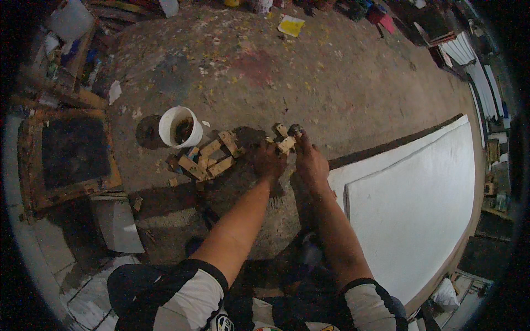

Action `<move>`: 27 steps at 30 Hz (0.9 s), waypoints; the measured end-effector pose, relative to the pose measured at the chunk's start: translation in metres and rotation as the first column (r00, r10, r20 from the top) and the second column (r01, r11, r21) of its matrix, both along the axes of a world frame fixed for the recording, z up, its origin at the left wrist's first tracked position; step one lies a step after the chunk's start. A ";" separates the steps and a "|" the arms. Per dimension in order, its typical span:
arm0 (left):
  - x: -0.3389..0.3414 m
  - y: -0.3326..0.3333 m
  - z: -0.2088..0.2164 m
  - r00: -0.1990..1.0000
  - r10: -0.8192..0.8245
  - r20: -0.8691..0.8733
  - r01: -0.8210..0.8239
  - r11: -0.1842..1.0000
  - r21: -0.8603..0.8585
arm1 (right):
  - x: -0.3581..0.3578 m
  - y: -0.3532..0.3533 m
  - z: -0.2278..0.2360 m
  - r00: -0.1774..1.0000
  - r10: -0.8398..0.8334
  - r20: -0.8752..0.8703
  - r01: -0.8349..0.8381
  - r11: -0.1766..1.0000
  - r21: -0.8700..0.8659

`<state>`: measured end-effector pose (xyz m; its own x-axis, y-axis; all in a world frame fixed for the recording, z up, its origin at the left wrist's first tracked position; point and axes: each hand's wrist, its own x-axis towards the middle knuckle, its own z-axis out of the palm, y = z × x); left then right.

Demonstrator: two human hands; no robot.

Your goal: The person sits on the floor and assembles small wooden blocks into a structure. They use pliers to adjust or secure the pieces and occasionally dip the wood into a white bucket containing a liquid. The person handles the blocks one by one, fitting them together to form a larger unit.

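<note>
The little wood block (286, 145) sits between the left grip (269, 161) and the right grip (313, 167); I can't tell if either pinches it, but it looks light and hard, best held by its sides.

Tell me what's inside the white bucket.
Inside the white bucket is a dark brown mass; liquid or solid, I can't tell. It covers the bucket's bottom, so anything beneath it is hidden.
</note>
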<state>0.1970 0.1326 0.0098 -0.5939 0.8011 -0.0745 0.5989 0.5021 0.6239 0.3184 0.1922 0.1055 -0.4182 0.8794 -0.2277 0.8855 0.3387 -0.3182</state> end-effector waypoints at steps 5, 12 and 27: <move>0.004 0.002 -0.021 0.989 0.060 -0.133 -0.052 0.997 0.060 | -0.004 -0.001 -0.018 0.992 -0.126 0.015 0.126 0.974 -0.188; -0.014 0.014 -0.057 0.986 0.142 0.082 -0.137 0.989 -0.063 | -0.006 -0.035 -0.030 0.993 -0.113 -0.041 0.112 0.994 -0.016; -0.033 0.000 -0.013 0.645 -0.013 0.764 -0.178 0.970 0.166 | 0.000 -0.080 -0.036 0.827 -0.559 -0.067 0.552 0.828 -0.095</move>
<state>0.1637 0.1328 -0.0030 -0.4700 0.8027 -0.3672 -0.1669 0.3277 0.9299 0.3186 0.1123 0.0698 0.1152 0.9526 -0.2817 0.8846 -0.2274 -0.4072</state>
